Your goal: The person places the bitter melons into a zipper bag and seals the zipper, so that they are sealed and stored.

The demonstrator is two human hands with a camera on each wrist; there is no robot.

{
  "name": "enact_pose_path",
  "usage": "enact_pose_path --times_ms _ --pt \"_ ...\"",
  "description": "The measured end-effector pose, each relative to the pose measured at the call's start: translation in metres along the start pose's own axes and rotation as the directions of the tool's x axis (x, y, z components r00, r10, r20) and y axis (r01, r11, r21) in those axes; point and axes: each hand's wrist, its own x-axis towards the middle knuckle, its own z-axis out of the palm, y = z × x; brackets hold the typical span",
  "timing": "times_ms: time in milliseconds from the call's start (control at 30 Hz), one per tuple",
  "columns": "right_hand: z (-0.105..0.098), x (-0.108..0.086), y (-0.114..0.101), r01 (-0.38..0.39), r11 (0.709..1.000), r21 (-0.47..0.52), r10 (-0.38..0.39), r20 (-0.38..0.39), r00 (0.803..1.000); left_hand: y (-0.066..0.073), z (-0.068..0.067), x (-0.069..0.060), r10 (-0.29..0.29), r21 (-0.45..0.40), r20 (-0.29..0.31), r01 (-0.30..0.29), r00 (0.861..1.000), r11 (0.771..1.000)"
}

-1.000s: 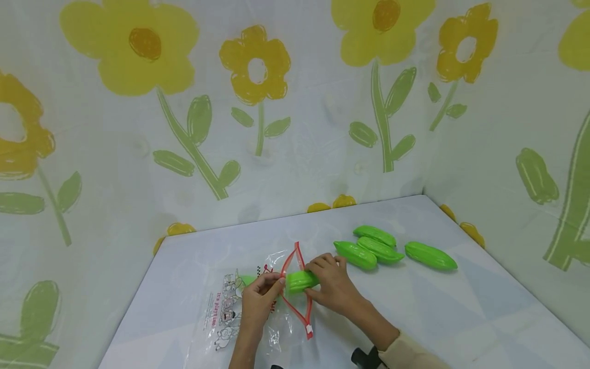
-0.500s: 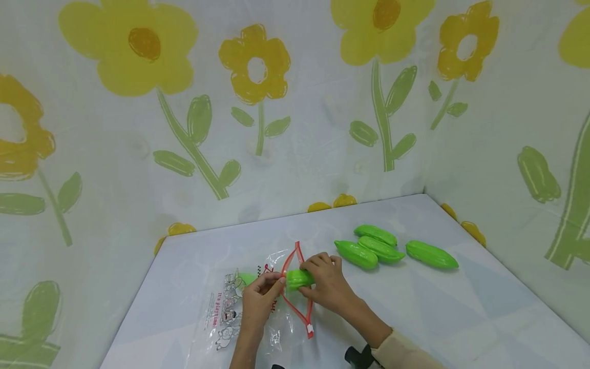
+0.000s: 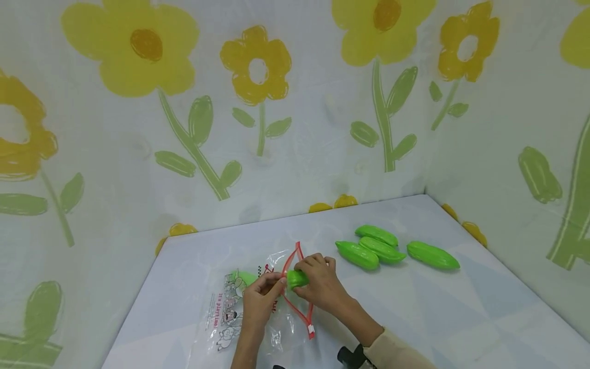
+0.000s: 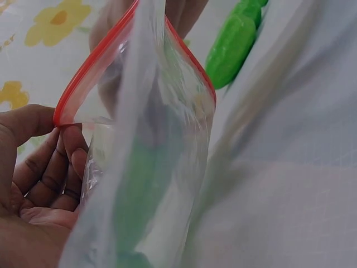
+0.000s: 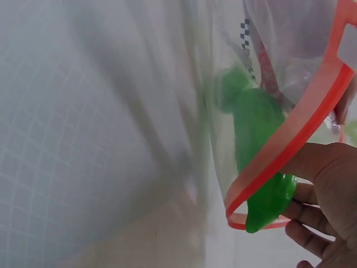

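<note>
A clear printed bag (image 3: 230,312) with a red zip edge (image 4: 83,70) lies on the table, its mouth spread apart. My left hand (image 3: 260,302) pinches the red edge between thumb and finger. My right hand (image 3: 324,287) grips a green cucumber-like piece (image 3: 296,279) at the bag's mouth; in the right wrist view that green piece (image 5: 259,139) is mostly inside the bag, its tip beside the fingers. Another green shape (image 3: 246,277) shows through the plastic near my left hand.
Three green pieces lie together (image 3: 357,255) at the back right, with one more (image 3: 432,255) to their right. A flower-printed cloth (image 3: 295,169) rises behind the table (image 3: 392,318). A black object (image 3: 351,356) is by my right sleeve.
My right hand has moved left with the green piece, which has gone farther into the bag's mouth. My left hand has stayed at the red edge.
</note>
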Motion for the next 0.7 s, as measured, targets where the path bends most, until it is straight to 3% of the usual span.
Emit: enact_pose_path --times_ms 400,533,700 --pt "0.006 0.002 -0.003 0.012 1.0 0.017 -0.012 0.049 0.999 -0.001 -0.001 -0.001 0.013 0.018 -0.012 -0.012 1.0 1.0" --pt "0.001 0.0 0.001 0.008 0.999 0.042 -0.012 0.086 0.996 0.002 0.0 -0.003 -0.005 -0.013 -0.01 0.005 1.0 1.0" --pt "-0.012 0.0 0.012 0.018 0.996 0.091 -0.022 0.035 0.999 0.005 -0.001 -0.001 -0.012 -0.022 -0.022 0.011 1.0 1.0"
